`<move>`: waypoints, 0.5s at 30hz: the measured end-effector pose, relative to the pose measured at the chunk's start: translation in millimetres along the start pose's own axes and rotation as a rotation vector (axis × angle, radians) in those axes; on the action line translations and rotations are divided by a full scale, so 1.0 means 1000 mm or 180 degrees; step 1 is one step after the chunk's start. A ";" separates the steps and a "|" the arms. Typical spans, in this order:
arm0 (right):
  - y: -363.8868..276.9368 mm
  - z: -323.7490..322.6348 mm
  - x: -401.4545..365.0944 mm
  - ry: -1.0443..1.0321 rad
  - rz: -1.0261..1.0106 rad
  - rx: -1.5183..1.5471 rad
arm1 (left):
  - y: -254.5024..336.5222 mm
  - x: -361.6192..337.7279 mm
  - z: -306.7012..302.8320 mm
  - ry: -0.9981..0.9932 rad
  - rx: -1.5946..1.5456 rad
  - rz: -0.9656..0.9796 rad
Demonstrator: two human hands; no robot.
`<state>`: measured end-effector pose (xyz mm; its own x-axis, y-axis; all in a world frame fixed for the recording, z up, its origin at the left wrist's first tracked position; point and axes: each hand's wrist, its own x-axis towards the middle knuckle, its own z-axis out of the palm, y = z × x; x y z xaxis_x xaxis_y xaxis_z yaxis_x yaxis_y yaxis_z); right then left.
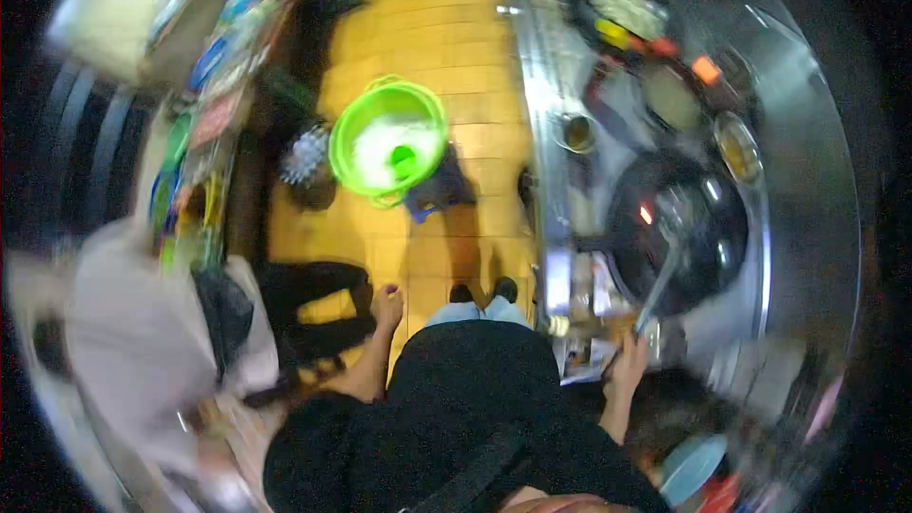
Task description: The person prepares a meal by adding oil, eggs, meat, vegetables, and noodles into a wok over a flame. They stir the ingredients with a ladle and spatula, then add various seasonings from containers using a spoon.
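Observation:
My right hand (pixel 625 368) is closed around the handle of a long metal ladle (pixel 660 282). The ladle reaches forward into a large dark wok (pixel 622 237) on the stove at my right, and its blurred head rests inside the wok. My left hand (pixel 387 308) hangs beside my body over the tiled floor, fingers curled in, with nothing seen sticking out of it. Close to the wok are a small metal pot (pixel 576 133) and an oval dish of yellowish food (pixel 737 149).
A green basin (pixel 339 147) with white contents stands on the yellow tiled floor (pixel 475 66) ahead. At left, a person in a light top (pixel 142 323) is near a cluttered counter. A pan of pale food (pixel 627 8) is farther along the stove; a light-blue bowl (pixel 693 468) is behind right.

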<state>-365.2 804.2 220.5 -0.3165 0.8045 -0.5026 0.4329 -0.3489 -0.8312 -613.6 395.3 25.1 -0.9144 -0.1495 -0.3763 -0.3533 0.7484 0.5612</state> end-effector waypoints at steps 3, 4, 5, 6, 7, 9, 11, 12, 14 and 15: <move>0.031 0.007 0.019 -0.0098 0.0662 0.0591 | 0.008 -0.034 -0.023 0.0395 -0.0316 0.0465; 0.042 0.001 0.034 -0.0291 0.0867 0.0313 | -0.003 -0.037 -0.013 0.0568 -0.0747 0.0049; 0.046 -0.004 0.048 -0.0328 0.0565 -0.0420 | -0.007 -0.042 -0.019 0.0652 -0.0523 0.0192; 0.046 -0.009 0.063 -0.0276 -0.0028 -0.1743 | -0.009 -0.052 -0.025 0.0856 -0.0602 0.0024; 0.039 -0.009 0.075 -0.0161 -0.0529 -0.2972 | -0.009 -0.057 -0.030 0.0787 -0.0656 -0.0101; -0.020 0.011 0.066 -0.0337 -0.0541 -0.4166 | -0.024 -0.066 -0.033 0.0794 -0.0727 -0.0144; -0.063 0.026 0.062 -0.0429 -0.0567 -0.4828 | -0.039 -0.087 -0.038 0.0943 -0.0890 -0.0315; -0.075 0.036 0.070 -0.0337 -0.0829 -0.5040 | -0.048 -0.099 -0.041 0.1007 -0.0946 -0.0435; -0.104 0.075 0.079 -0.0736 -0.2190 -0.4735 | -0.078 -0.125 -0.044 0.1185 -0.1043 -0.0755; -0.110 0.101 0.092 -0.0868 -0.2736 -0.4711 | -0.093 -0.142 -0.044 0.1378 -0.1004 -0.0840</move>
<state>-527.1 868.1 241.5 -0.9076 0.3568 -0.2213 0.3730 0.9272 -0.0349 -460.0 318.7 58.4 -0.7616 -0.6037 -0.2354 -0.5608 0.4320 0.7063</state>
